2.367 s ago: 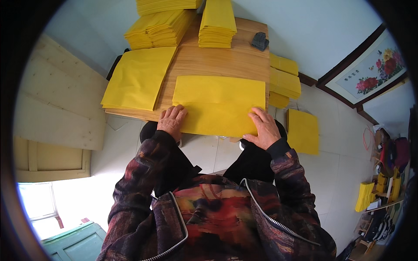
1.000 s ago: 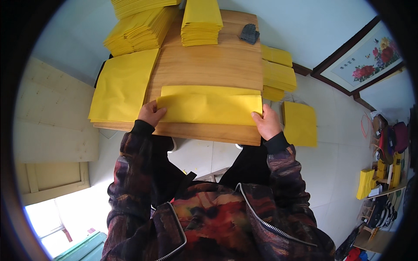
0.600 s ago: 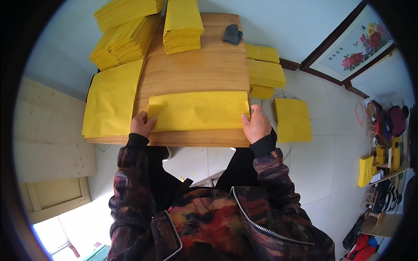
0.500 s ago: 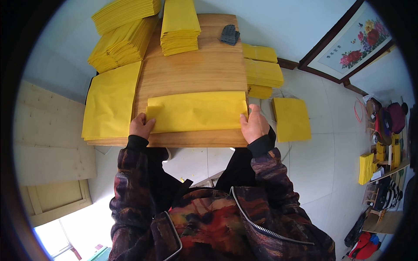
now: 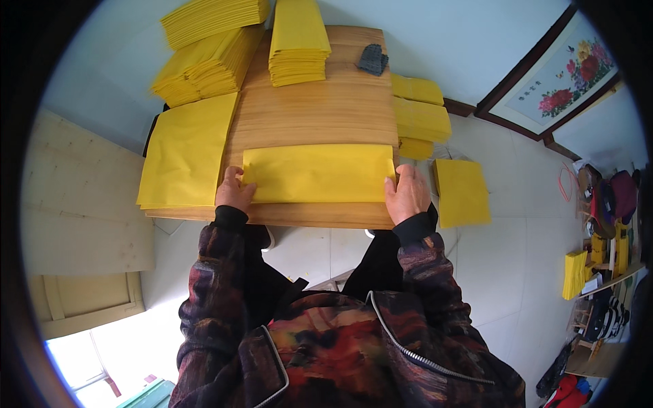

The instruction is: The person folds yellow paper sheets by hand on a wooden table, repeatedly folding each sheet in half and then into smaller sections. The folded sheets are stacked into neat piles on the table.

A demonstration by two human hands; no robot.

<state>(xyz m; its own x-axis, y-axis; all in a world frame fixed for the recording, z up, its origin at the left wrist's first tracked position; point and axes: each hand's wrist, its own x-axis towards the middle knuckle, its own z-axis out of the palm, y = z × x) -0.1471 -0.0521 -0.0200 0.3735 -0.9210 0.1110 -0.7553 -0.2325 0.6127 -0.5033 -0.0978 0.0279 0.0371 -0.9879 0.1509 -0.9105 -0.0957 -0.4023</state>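
A yellow sheet point(image 5: 320, 173), folded into a long flat strip, lies along the near edge of the wooden table point(image 5: 313, 112). Whether it is paper or cloth I cannot tell. My left hand point(image 5: 235, 192) pinches the strip's left end, its thumb on the near side and its fingers bent. At the opposite end my right hand point(image 5: 409, 195) grips the edge with the thumb against the strip and the fingers curled beyond it. Beside my left hand rests a flat stack of larger yellow sheets point(image 5: 183, 153).
Folded yellow bundles point(image 5: 204, 64) are piled at the far left, with another stack point(image 5: 298, 51) at the back. A dark grey cloth-like piece point(image 5: 373, 60) lies far right on the table. More yellow stacks point(image 5: 422, 119) stand off its right side, near a low yellow stack point(image 5: 462, 194).
The whole view has shifted slightly. My right fingers, raised before, are now bent down at the strip's right end. Both hands stay at its ends, and the strip looks flatter.
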